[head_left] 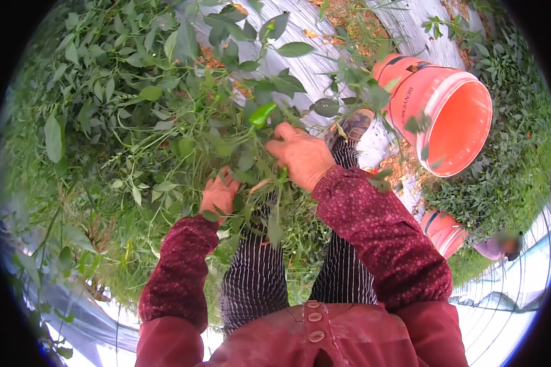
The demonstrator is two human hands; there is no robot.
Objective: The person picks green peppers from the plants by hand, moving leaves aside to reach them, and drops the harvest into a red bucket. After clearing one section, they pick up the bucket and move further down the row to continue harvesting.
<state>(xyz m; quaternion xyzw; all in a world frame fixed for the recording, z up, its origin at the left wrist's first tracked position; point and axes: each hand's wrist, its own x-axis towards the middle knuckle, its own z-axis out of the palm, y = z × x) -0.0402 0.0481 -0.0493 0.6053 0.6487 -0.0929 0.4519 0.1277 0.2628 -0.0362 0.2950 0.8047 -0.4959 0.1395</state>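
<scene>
My right hand (303,154) is among the stems of a leafy pepper plant (183,144), its fingers bent and closed. What they hold, if anything, is hidden by the hand. Just above its fingertips hangs a bright green pepper (263,115). Lower and to the left, my left hand (220,193) reaches into the same foliage, with its fingers slightly apart and partly covered by leaves. I see nothing held in it. A small green piece, perhaps another pepper (282,175), shows below my right hand.
A large orange-red bucket (410,101) lies tilted at the upper right, its mouth facing right. A second bucket (442,232) stands farther down, near another person (499,246). Pale plastic sheeting (300,67) covers the ground strip. Dense plants (508,122) line the right side.
</scene>
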